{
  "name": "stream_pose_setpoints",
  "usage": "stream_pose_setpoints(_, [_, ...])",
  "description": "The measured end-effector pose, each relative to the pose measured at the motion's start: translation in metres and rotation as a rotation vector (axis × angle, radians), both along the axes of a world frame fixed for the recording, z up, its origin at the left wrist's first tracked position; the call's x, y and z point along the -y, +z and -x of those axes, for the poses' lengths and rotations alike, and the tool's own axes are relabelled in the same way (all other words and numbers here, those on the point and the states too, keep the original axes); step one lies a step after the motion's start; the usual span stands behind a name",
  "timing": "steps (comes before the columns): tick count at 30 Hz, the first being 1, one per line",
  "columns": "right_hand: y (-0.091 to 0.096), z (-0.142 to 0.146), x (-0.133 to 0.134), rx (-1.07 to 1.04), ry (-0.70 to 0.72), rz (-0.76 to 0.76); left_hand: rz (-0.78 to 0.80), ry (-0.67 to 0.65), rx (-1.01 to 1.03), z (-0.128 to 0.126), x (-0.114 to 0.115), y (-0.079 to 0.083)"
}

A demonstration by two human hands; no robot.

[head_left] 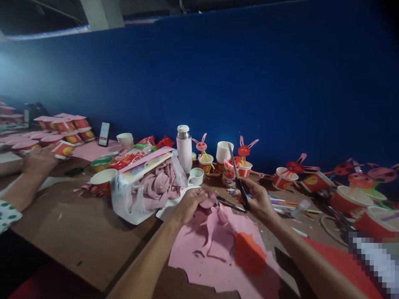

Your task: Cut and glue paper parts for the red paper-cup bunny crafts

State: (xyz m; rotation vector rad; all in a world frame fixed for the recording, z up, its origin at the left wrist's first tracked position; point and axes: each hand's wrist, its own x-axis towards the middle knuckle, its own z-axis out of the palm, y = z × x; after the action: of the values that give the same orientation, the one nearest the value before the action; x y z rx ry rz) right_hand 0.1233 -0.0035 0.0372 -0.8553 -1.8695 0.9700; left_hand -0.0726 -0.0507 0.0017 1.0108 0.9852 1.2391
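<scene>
My left hand (190,204) grips a small pink foam piece (208,200) just above a larger pink foam sheet (215,253) lying on the wooden table (77,232). My right hand (257,199) holds black-handled scissors (237,178), blades open, one blade pointing up and one toward the pink piece. An orange cut scrap (247,253) lies on the pink sheet below my hands.
A white bag of pink scraps (149,189), a white thermos (184,148), a mug (196,176) and paper cups with rabbit figures (204,155) stand behind. More cup crafts (352,191) and pens (280,203) lie right. Another person's arm (29,174) reaches among red cups at left.
</scene>
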Motion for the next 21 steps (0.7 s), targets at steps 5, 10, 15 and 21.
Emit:
stream_pose_setpoints(5, [0.011, 0.0, -0.024, 0.337, -0.099, -0.575, 0.03, 0.0, -0.014, 0.001, 0.0, -0.003])
stream_pose_setpoints(10, [0.029, 0.0, -0.04, 0.606, -0.018, -0.972, 0.022, -0.001, -0.02, -0.002, 0.001, -0.002])
stream_pose_setpoints(15, [0.047, -0.006, -0.033, 0.648, -0.088, -0.956, 0.014, 0.043, -0.001, -0.01, 0.004, 0.003])
stream_pose_setpoints(21, [0.009, -0.033, 0.007, 0.521, -0.028, -0.355, 0.104, 0.108, 0.088, -0.016, 0.009, 0.006])
